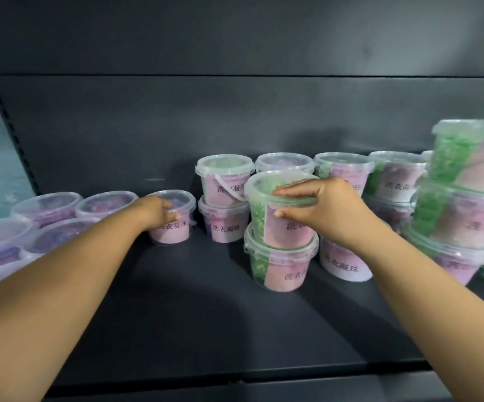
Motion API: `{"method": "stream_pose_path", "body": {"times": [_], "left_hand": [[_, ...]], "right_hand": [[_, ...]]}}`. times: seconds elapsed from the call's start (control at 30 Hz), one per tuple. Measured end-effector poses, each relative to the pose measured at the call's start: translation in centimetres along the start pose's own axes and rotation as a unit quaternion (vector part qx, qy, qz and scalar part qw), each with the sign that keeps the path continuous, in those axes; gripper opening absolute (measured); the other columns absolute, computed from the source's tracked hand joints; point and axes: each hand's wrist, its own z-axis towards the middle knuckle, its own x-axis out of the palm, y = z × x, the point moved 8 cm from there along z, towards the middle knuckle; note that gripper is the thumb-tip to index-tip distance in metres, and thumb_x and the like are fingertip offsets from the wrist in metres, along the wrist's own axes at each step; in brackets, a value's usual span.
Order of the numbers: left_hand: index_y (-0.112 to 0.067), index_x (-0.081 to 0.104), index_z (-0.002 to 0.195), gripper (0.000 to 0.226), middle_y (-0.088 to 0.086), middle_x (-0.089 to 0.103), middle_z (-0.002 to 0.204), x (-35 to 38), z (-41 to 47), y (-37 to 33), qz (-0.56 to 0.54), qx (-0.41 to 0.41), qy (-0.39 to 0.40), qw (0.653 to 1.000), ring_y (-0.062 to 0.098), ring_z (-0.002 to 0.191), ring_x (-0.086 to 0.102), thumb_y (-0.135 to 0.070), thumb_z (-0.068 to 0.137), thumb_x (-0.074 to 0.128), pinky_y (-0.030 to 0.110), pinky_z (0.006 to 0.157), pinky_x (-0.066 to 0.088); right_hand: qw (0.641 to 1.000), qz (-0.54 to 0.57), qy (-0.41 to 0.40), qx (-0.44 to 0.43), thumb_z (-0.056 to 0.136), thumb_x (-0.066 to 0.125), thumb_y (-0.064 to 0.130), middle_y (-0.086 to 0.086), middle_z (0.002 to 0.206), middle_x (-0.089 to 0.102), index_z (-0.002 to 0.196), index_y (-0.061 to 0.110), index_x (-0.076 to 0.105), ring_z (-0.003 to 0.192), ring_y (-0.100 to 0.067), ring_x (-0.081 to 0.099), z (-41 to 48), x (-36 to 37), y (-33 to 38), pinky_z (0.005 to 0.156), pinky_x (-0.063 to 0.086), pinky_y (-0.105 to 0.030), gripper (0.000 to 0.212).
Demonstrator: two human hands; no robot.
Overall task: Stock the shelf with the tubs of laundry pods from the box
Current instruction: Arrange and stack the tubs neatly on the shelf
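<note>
— Which hand has the green tub (267, 224)?
— The right hand (322, 207), clamped on its rim; it stands upright atop a lower tub (278, 265) on the shelf (206, 314). The left hand (159, 211) grips a pink tub (174, 232), leftward.

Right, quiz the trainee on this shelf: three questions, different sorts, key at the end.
1. True or false: the right hand holds a tub of green pods stacked on a lower tub.
2. The left hand grips: A) the rim of an unstacked tub; B) a spray bottle; C) a cardboard flap.
3. Fill in: the unstacked tub carries a ____ label.
Key: 1 true; 2 A; 3 pink.
</note>
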Motion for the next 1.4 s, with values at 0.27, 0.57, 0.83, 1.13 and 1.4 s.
{"method": "stream_pose_path", "body": {"times": [0.27,0.57,0.83,1.13,1.4], "left_hand": [[-0.013,0.056,0.125,0.044,0.006,0.054,0.133,-0.3,0.9,0.5,0.028,0.027,0.001,0.999,0.025,0.12,0.05,-0.038,0.089,0.055,0.03,0.1,0.038],[-0.018,0.033,0.141,0.067,0.003,0.034,0.149,-3.2,-0.6,-2.6,-0.169,0.062,-0.082,0.98,0.023,0.136,0.033,-0.048,0.084,0.055,0.033,0.109,0.027],[-0.033,0.023,0.144,0.085,0.002,0.006,0.156,-4.6,-1.5,-11.2,-0.09,0.159,-0.125,0.975,0.027,0.144,0.002,-0.052,0.073,0.067,0.037,0.115,0.009],[-0.015,0.055,0.127,0.055,0.006,0.05,0.137,-5.5,-1.5,-9.8,-0.208,0.145,-0.242,0.937,0.02,0.128,0.043,-0.031,0.077,0.072,0.02,0.104,0.026],[-0.02,0.061,0.12,0.052,-0.001,0.06,0.124,-12.4,-6.0,-11.7,-0.338,0.193,-0.311,0.867,0.011,0.114,0.054,-0.029,0.071,0.076,0.026,0.104,0.038]], "right_hand": [[0.999,-0.045,-0.007,0.0,0.078,0.072,0.022,0.006,0.12,0.064,0.111,0.018,0.068,0.113,-0.004,0.056,-0.1,-0.6,-0.2,0.086,0.032,-0.001,0.033],[0.995,-0.103,0.016,0.011,0.082,0.069,0.022,0.008,0.125,0.061,0.115,0.019,0.065,0.115,-0.006,0.054,0.0,-2.0,-0.9,0.078,0.028,-0.002,0.034],[0.995,-0.099,0.027,0.008,0.079,0.071,0.021,0.01,0.122,0.062,0.113,0.022,0.067,0.106,0.001,0.054,0.0,-2.7,-1.5,0.074,0.03,0.004,0.034],[0.991,-0.129,0.038,-0.007,0.081,0.07,0.022,0.006,0.123,0.063,0.116,0.021,0.065,0.105,0.001,0.054,-0.3,-3.9,-2.2,0.078,0.028,0.0,0.035],[0.996,-0.027,0.085,-0.03,0.073,0.072,0.035,0.013,0.129,0.055,0.125,0.028,0.056,0.11,0.006,0.047,-0.8,-4.1,-2.5,0.089,0.031,0.002,0.056]]}}
